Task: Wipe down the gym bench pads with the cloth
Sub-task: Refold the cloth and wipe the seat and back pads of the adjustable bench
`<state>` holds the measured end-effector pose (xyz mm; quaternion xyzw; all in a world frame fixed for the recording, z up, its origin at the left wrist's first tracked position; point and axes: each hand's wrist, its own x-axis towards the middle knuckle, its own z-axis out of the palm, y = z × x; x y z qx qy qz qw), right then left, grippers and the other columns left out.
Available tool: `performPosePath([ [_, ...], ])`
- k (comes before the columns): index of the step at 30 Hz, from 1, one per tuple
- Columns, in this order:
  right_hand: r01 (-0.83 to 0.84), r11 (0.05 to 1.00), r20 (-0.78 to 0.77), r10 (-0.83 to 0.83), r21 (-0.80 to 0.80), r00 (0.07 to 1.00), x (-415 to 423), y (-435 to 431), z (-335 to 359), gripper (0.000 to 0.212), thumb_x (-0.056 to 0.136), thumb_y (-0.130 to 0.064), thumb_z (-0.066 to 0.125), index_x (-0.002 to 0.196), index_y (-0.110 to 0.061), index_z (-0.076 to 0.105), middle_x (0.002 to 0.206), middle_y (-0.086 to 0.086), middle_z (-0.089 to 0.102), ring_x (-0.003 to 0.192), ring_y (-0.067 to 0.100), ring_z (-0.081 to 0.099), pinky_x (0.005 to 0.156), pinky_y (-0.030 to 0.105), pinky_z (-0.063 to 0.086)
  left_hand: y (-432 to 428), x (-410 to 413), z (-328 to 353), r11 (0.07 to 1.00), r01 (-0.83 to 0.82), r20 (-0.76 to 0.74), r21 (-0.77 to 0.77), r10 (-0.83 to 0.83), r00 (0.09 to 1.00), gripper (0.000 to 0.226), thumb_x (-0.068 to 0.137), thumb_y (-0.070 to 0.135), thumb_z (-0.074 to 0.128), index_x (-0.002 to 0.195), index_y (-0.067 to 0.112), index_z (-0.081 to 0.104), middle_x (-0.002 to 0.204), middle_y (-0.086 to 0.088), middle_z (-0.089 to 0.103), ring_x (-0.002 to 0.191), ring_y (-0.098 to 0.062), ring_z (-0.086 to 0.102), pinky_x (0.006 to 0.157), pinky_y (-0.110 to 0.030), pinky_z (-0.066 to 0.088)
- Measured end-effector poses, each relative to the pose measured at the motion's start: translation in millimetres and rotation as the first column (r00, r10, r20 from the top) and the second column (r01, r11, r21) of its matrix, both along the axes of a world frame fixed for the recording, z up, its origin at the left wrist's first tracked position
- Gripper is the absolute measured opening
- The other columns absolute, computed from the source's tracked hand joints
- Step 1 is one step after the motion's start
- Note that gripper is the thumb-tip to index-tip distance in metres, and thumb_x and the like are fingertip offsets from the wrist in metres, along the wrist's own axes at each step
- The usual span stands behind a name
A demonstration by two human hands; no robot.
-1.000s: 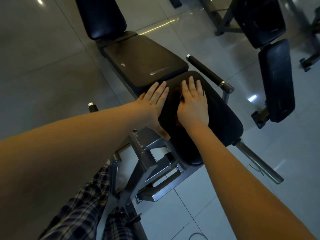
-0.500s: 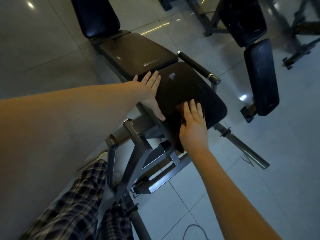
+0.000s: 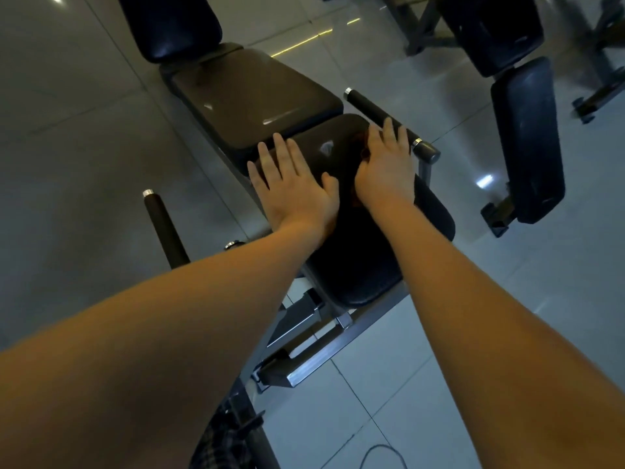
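Right hand (image 3: 385,167), grip wide and flat, presses the cloth (image 3: 361,148) at the pad's (image 3: 358,272) 1 o'clock edge, where, unpinched, it may slip off; left hand (image 3: 292,187) likewise flat.

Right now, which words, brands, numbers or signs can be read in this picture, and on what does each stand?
None can be read.
The seat pad bears one pale mark, too blurred to tell a logo from glare.
The back pad and frame show none.
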<state>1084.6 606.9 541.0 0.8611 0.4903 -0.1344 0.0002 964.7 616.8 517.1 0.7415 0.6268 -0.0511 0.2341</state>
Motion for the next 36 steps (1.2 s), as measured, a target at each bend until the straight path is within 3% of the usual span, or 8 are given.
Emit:
performPosePath([
  [5,0.003,1.000,-0.111,-0.001,0.024,0.994,20.6,36.2,-5.5,0.057,0.099,-0.011,0.038,0.153,-0.016,0.022,0.162,0.009,0.013,0.149,0.029,0.011,0.121,0.047,0.013,-1.4,-0.7,-0.8,0.999,-0.028,0.020,0.033,0.027,0.999,0.074,0.100,0.049,0.026,0.158,0.011,0.001,0.166,-0.008,-0.006,0.151,-0.030,-0.011,0.121,-0.049,-0.009],
  [8,-0.032,0.998,-0.151,0.039,0.048,0.988,23.6,28.1,2.3,0.056,0.099,-0.010,0.039,0.153,-0.016,0.025,0.162,0.009,0.013,0.149,0.028,0.009,0.121,0.046,0.012,-2.0,0.1,1.5,1.000,-0.016,0.013,0.027,0.016,1.000,0.073,0.100,0.049,0.025,0.158,0.011,0.001,0.166,-0.006,-0.004,0.152,-0.029,-0.009,0.122,-0.049,-0.006],
  [12,-0.185,0.982,-0.171,0.186,0.023,0.968,13.1,-30.0,17.8,0.058,0.098,-0.013,0.038,0.153,-0.019,0.022,0.163,0.006,0.007,0.150,0.024,0.001,0.121,0.045,0.007,-3.9,0.7,1.2,0.999,-0.017,-0.048,0.039,0.019,0.999,0.072,0.100,0.052,0.022,0.158,0.013,0.002,0.166,-0.003,-0.003,0.152,-0.027,-0.007,0.122,-0.048,-0.005],
  [17,-0.222,0.974,-0.236,0.223,0.031,0.946,-11.3,-118.4,37.3,0.063,0.091,-0.027,0.021,0.154,-0.020,0.022,0.164,0.002,0.006,0.150,0.019,-0.004,0.121,0.039,-0.003,-2.3,0.8,1.4,0.998,-0.035,-0.063,0.051,0.039,0.997,0.072,0.101,0.054,0.020,0.158,0.014,0.003,0.166,-0.002,-0.002,0.152,-0.026,-0.006,0.123,-0.047,-0.003],
  [19,-0.226,0.974,-0.243,0.227,0.035,0.943,-13.6,-128.4,36.7,0.061,0.093,-0.027,0.023,0.153,-0.018,0.025,0.163,0.003,0.008,0.148,0.017,-0.006,0.119,0.037,-0.004,-2.1,-0.2,-0.4,0.998,-0.044,-0.060,0.055,0.048,0.997,0.072,0.100,0.054,0.020,0.158,0.014,0.003,0.166,-0.001,-0.002,0.152,-0.025,-0.006,0.123,-0.047,-0.003],
  [23,-0.233,0.972,-0.176,0.236,0.036,0.956,-2.8,-100.9,21.0,0.055,0.101,-0.017,0.039,0.153,-0.020,0.023,0.163,0.002,0.008,0.150,0.020,-0.003,0.116,0.035,-0.006,-3.3,-2.3,-6.2,0.995,-0.059,-0.032,0.075,0.061,0.998,0.073,0.100,0.054,0.024,0.158,0.015,0.005,0.166,-0.002,0.000,0.152,-0.025,-0.005,0.122,-0.045,-0.005],
  [32,-0.260,0.965,-0.143,0.260,0.018,0.955,28.4,19.6,-5.9,0.055,0.102,-0.013,0.035,0.155,-0.016,0.017,0.164,0.007,0.002,0.150,0.026,-0.004,0.120,0.042,0.003,-3.4,-2.7,-9.9,0.994,-0.072,0.019,0.080,0.071,0.997,0.084,0.085,0.057,0.011,0.158,0.015,0.006,0.166,-0.002,0.001,0.152,-0.024,-0.006,0.121,-0.044,-0.006],
  [36,-0.242,0.969,-0.171,0.245,0.040,0.954,31.0,27.3,-6.6,0.055,0.101,-0.011,0.034,0.154,-0.017,0.019,0.164,0.007,0.003,0.150,0.026,-0.003,0.122,0.044,0.008,-3.2,-3.0,-8.8,0.995,-0.058,0.010,0.077,0.058,0.998,0.075,0.097,0.056,0.020,0.158,0.015,0.005,0.166,0.000,0.000,0.152,-0.023,-0.006,0.122,-0.044,-0.006],
])
